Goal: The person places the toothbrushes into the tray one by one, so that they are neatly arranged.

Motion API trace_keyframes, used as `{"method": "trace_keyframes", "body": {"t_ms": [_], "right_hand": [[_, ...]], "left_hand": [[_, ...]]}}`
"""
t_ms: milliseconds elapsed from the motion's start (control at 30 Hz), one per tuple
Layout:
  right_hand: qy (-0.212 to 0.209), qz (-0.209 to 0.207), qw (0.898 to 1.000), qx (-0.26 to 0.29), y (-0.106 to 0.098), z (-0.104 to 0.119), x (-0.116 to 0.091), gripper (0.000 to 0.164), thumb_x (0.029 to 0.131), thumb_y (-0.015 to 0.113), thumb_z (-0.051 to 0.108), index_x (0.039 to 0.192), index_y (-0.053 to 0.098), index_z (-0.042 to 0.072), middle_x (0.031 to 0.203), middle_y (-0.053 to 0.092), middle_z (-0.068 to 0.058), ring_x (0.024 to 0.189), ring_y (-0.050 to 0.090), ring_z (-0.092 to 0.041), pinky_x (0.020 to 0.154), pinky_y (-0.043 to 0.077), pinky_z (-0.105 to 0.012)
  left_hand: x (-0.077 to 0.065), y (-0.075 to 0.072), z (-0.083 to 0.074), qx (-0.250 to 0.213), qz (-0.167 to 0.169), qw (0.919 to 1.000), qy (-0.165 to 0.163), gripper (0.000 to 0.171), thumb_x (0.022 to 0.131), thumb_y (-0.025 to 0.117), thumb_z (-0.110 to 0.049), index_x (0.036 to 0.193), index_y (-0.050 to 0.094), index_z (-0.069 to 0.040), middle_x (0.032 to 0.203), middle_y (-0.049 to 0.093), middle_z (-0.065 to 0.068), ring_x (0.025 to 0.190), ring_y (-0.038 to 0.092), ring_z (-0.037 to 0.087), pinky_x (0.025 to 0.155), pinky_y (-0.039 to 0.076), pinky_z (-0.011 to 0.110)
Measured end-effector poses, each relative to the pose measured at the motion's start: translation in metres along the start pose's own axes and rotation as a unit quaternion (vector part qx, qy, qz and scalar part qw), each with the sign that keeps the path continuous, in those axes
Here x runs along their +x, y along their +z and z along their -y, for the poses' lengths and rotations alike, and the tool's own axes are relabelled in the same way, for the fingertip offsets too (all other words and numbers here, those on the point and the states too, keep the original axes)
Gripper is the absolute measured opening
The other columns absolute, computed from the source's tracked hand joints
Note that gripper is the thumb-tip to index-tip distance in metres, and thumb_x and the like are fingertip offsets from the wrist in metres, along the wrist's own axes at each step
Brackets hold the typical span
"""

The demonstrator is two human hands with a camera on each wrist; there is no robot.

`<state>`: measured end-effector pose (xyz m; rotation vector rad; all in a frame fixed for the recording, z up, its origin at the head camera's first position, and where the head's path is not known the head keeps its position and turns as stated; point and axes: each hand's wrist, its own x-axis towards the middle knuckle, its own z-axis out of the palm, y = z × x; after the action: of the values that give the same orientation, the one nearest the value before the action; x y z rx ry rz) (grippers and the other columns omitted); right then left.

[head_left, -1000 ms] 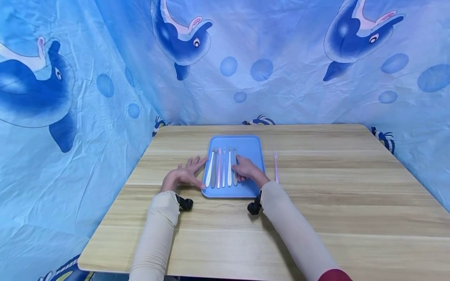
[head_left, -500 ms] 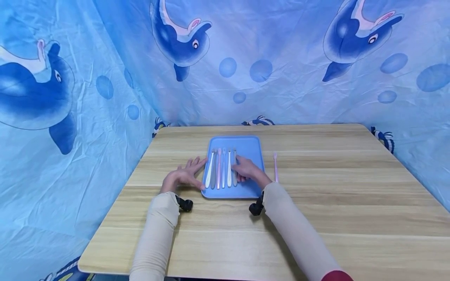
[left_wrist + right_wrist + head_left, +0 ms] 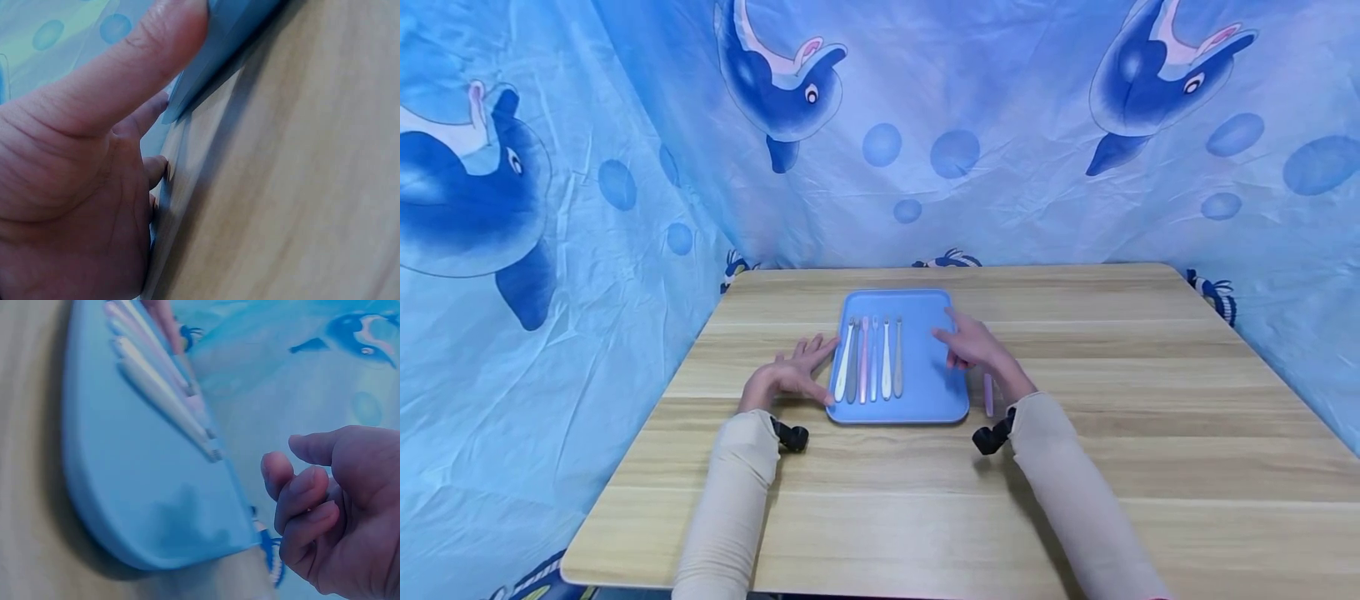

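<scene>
A blue tray [image 3: 928, 379] carries several slim toothbrushes in white, grey, pink and blue, lined up side by side on its left half. The rightmost one, a grey toothbrush [image 3: 898, 362], lies at the row's end. My left hand [image 3: 793, 372] has thumb and fingers spread, touching the tray's left edge; the left wrist view shows the thumb [image 3: 144, 62] over the rim. Above the tray's right edge is my right hand [image 3: 973, 342], its fingers loosely bent and holding nothing, as the right wrist view confirms. Beneath its wrist, a pinkish-purple toothbrush [image 3: 988, 396] lies partly hidden on the table.
The wooden table [image 3: 1120, 400] extends around the tray, with its front edge near the forearms. A blue dolphin-print curtain [image 3: 1030, 200] stands behind and to the left. Black wrist cameras sit under both wrists.
My right hand has let go of the grey toothbrush at the row's right end and moved right, over the tray's right edge. My left hand has stayed at the tray.
</scene>
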<state>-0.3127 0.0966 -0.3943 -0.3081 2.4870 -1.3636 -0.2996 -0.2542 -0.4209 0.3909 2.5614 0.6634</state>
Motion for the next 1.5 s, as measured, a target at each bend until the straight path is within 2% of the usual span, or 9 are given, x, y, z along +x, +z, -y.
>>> {"method": "trace_keyframes", "body": {"t_ms": [167,500,900,1200,1500], "right_hand": [[-0.022,-0.01,1.0,0.017,-0.016,0.01,-0.01,0.075,0.105,0.049,0.036,0.163,0.008,0.012,0.052,0.058,0.0,0.041,0.049,-0.011,0.044,0.04,-0.025],[-0.019,-0.028,0.999,0.025,-0.037,0.015,-0.019,0.078,0.103,0.051,0.042,0.163,0.008,0.015,0.052,0.059,0.0,0.041,0.05,-0.01,0.044,0.041,-0.025],[-0.005,-0.034,0.999,0.03,-0.048,-0.011,-0.032,0.077,0.105,0.048,0.037,0.162,0.003,0.009,0.051,0.057,0.002,0.041,0.047,-0.008,0.042,0.035,-0.022],[0.035,-0.024,0.999,0.014,-0.053,-0.032,-0.037,0.085,0.103,0.05,0.044,0.162,-0.002,0.01,0.054,0.057,0.002,0.046,0.049,-0.01,0.044,0.038,-0.023],[0.055,-0.005,0.998,0.013,-0.049,-0.053,-0.036,0.089,0.102,0.053,0.043,0.161,-0.002,0.007,0.057,0.059,0.001,0.048,0.051,-0.01,0.045,0.038,-0.023]], "left_hand": [[0.001,-0.003,0.001,-0.003,0.001,1.0,0.003,0.129,0.07,0.086,-0.052,0.163,0.0,-0.026,0.169,-0.016,0.017,0.153,-0.021,0.046,0.116,-0.014,0.075],[0.004,-0.008,0.004,-0.013,0.004,0.9999,0.005,0.133,0.066,0.088,-0.054,0.163,0.0,-0.026,0.169,-0.017,0.017,0.153,-0.022,0.045,0.115,-0.016,0.075],[0.004,-0.008,0.003,-0.019,0.01,0.9998,-0.003,0.133,0.066,0.088,-0.054,0.163,0.0,-0.028,0.169,-0.018,0.014,0.153,-0.023,0.043,0.116,-0.017,0.074],[0.001,-0.007,0.005,-0.018,0.006,0.9998,0.007,0.134,0.066,0.088,-0.055,0.163,-0.001,-0.027,0.169,-0.017,0.016,0.153,-0.022,0.044,0.116,-0.015,0.074],[0.0,-0.004,0.005,-0.012,0.001,0.9999,0.011,0.132,0.068,0.087,-0.054,0.163,0.0,-0.026,0.169,-0.016,0.017,0.153,-0.021,0.045,0.116,-0.013,0.075]]}}
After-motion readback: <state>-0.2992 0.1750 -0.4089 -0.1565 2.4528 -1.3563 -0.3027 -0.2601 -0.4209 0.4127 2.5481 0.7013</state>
